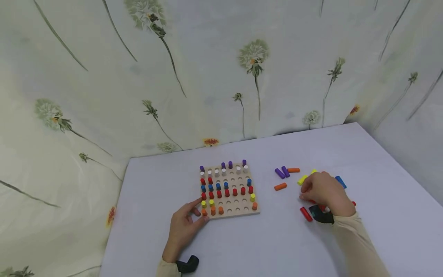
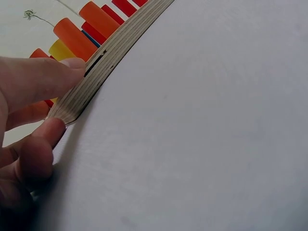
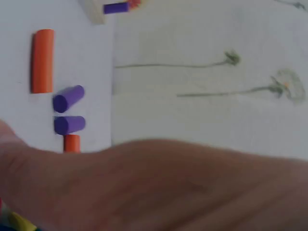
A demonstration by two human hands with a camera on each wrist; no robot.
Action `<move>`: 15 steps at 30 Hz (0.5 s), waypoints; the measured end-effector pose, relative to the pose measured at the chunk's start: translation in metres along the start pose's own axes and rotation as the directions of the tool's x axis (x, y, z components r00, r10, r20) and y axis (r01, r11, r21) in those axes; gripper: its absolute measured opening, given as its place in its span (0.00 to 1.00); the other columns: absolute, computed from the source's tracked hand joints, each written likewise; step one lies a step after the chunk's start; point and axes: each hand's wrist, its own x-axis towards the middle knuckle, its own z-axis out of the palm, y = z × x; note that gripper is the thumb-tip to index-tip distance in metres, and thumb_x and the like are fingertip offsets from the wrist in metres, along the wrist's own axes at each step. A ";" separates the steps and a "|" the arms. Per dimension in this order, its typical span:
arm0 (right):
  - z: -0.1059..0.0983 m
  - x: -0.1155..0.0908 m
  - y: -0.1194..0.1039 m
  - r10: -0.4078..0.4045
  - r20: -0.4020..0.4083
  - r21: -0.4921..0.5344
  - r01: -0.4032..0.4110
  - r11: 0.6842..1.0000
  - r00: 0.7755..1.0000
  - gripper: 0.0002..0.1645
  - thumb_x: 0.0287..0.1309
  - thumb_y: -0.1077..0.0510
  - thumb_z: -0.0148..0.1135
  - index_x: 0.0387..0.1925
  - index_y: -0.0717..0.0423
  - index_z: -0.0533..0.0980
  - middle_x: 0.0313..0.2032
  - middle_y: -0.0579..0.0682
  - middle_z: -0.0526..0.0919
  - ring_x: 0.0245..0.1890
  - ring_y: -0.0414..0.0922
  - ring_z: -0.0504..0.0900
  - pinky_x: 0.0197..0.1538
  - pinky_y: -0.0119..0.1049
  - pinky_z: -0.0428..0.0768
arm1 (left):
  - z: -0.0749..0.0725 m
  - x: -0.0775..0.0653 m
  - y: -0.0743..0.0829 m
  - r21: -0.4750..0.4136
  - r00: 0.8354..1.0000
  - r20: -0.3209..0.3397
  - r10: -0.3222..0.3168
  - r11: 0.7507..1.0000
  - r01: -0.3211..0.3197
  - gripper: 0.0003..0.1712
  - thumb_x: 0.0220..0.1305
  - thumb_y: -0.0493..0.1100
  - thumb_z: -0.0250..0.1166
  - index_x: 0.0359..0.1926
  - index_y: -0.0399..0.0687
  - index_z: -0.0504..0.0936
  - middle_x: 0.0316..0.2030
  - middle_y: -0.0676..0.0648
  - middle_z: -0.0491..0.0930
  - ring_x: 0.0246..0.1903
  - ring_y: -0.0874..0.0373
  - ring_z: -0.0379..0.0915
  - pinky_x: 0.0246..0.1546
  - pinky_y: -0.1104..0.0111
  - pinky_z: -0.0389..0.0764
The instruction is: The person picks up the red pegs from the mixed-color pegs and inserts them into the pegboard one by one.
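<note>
A wooden pegboard [image 1: 238, 212] lies on the table with rows of purple, white, red, blue, yellow and orange pegs standing in its holes; several holes are bare. My left hand [image 1: 185, 227] holds its near left corner, thumb on the front edge and fingers along the left side. In the left wrist view the thumb [image 2: 43, 79] presses the layered edge below the orange pegs [image 2: 74, 38]. My right hand [image 1: 327, 192] reaches down among loose pegs with fingers bent. A red peg [image 1: 306, 214] lies beside it. Its fingertips are partly hidden, so I cannot tell whether they pinch a peg.
Left of my right hand lie purple pegs [image 1: 280, 173] and orange pegs [image 1: 280, 186]. A yellow peg [image 1: 302, 180] and a blue peg [image 1: 340, 182] lie beyond it. Dark straps circle both wrists. A flower-patterned cloth [image 1: 214, 77] hangs behind the table [image 1: 263, 246].
</note>
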 end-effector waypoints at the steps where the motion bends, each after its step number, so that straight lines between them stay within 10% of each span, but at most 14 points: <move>1: 0.002 0.000 -0.001 0.011 0.000 -0.015 -0.011 1.000 1.000 0.12 0.56 0.53 0.80 0.38 0.55 0.88 0.34 0.51 0.86 0.35 0.50 0.78 0.34 0.41 0.76 | 0.000 0.001 0.000 -0.002 1.000 0.004 0.001 1.000 -0.001 0.34 0.56 0.49 0.83 0.65 0.59 0.85 0.34 0.56 0.82 0.17 0.69 0.61 0.18 0.74 0.64; 15: 0.010 0.003 -0.007 0.035 -0.041 -0.053 -0.037 0.998 0.999 0.13 0.52 0.57 0.82 0.37 0.56 0.86 0.32 0.51 0.85 0.33 0.51 0.78 0.32 0.41 0.75 | -0.001 0.001 -0.001 0.025 1.000 -0.002 0.029 0.999 -0.029 0.33 0.56 0.49 0.83 0.64 0.54 0.86 0.33 0.56 0.82 0.18 0.70 0.61 0.19 0.75 0.63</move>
